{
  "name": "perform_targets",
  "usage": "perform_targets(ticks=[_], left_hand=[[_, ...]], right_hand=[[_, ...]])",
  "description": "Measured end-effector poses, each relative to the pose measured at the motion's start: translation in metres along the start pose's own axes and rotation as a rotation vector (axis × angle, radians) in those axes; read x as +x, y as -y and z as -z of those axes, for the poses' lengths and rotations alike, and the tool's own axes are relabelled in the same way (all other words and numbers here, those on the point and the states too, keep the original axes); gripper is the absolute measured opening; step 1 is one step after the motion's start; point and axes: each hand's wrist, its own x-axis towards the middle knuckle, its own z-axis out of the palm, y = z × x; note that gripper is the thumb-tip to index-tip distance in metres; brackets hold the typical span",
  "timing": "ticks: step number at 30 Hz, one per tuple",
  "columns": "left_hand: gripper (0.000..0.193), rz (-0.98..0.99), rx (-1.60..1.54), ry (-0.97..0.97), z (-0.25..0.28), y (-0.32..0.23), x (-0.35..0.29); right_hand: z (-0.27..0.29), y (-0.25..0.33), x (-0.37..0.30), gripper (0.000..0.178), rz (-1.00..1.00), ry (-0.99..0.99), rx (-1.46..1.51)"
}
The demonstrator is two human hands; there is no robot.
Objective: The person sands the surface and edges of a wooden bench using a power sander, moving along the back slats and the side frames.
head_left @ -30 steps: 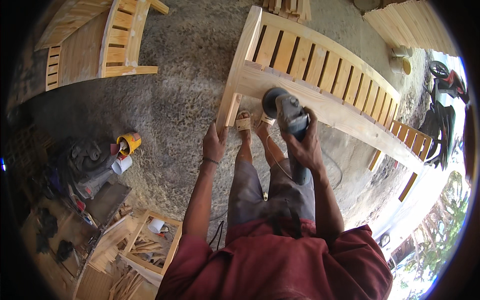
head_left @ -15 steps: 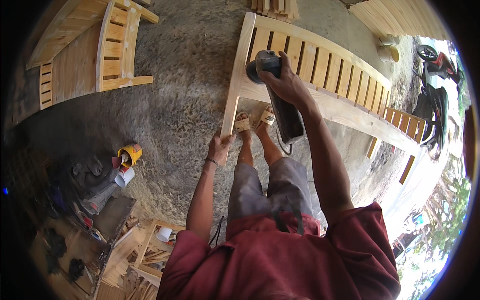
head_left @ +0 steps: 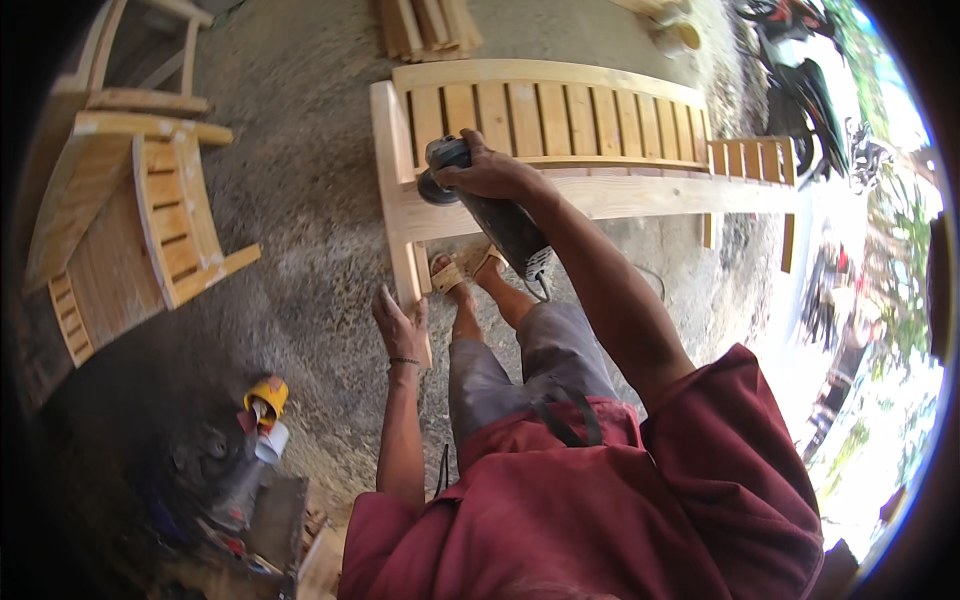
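My right hand (head_left: 497,176) is wrapped round the head end of a dark angle grinder (head_left: 510,238). The grinder's round disc (head_left: 436,190) is at the corner of a pale wooden slatted bench (head_left: 600,197), where the long rail meets the leg; whether it touches the wood I cannot tell. A cord trails from the tool's rear end. My left hand (head_left: 402,330) lies along the lower end of the bench leg (head_left: 404,270), its fingers stretched out and the thumb apart. A dark bracelet circles that wrist.
Another slatted wooden piece (head_left: 115,235) stands at the left. Stacked boards (head_left: 428,28) lie behind the bench. A yellow bucket (head_left: 268,396) and a white container (head_left: 271,443) are at lower left. A motorcycle (head_left: 800,115) stands at far right. My sandalled feet are beneath the rail.
The view has turned, so the bench appears further left and more level. My left hand has loosened from its grip round the leg, fingers now extended. The grinder stays by the bench corner.
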Motion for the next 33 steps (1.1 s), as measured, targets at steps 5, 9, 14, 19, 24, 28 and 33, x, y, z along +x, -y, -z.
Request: perform_targets(ticks=[5,9,14,19,24,28,33], left_hand=[[0.086,-0.425,0.138,-0.003,0.022,-0.081,0.086],[0.089,-0.569,0.264,0.227,-0.003,-0.12,0.142],[0.089,-0.718,0.391,0.353,-0.052,-0.15,0.162],[0.087,-0.629,0.437,0.34,-0.082,-0.199,0.15],[0.088,-0.612,0.511,0.386,-0.13,-0.278,0.133],[0.092,-0.581,0.656,0.397,-0.203,-0.367,0.104],[0.095,-0.497,0.669,0.342,-0.286,-0.458,0.094]], right_hand=[[0.027,-0.067,-0.003,0.109,-0.065,-0.09,0.033],[0.077,-0.109,-0.036,0.105,-0.124,-0.119,0.036],[0.143,-0.191,-0.069,0.103,-0.247,-0.189,0.013],[0.214,-0.315,-0.09,0.105,-0.335,-0.268,0.03],[0.29,-0.452,-0.118,0.103,-0.357,-0.332,0.066],[0.367,-0.53,-0.149,0.102,-0.423,-0.318,0.091],[0.454,-0.662,-0.179,0.101,-0.458,-0.379,0.101]])
